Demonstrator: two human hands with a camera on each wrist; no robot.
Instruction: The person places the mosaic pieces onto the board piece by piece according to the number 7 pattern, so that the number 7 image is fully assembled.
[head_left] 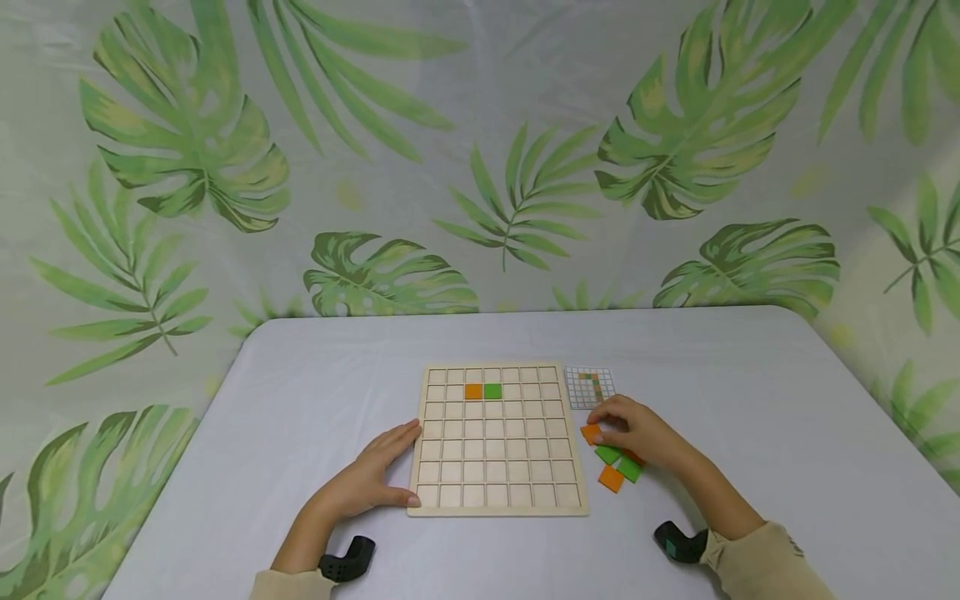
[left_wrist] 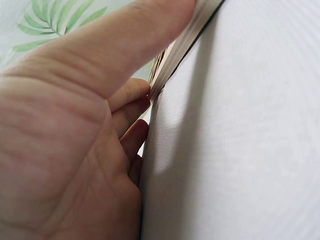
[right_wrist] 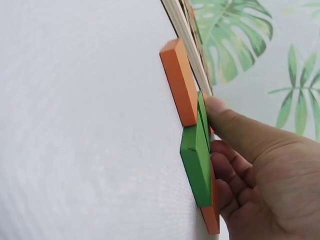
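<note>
A square wooden grid board (head_left: pixel 495 512) lies on the table, with an orange tile (head_left: pixel 474 392) and a green tile (head_left: pixel 492 392) side by side in its second row from the far edge. My left hand (head_left: pixel 366 473) rests against the board's left edge, fingers extended, the thumb near its front corner. Right of the board, my right hand (head_left: pixel 639 427) pinches an orange square tile (head_left: pixel 591 434) between thumb and fingers. Below that hand lie green tiles (right_wrist: pixel 196 165) and another orange tile (right_wrist: pixel 179 82), partly overlapping; some are half hidden by the hand.
A small printed grid card (head_left: pixel 583 387) with coloured squares lies by the board's far right corner. Black devices (head_left: pixel 349 559) are strapped at both wrists. A leaf-patterned cloth (head_left: pixel 517 200) hangs behind the white table (head_left: pixel 300 375).
</note>
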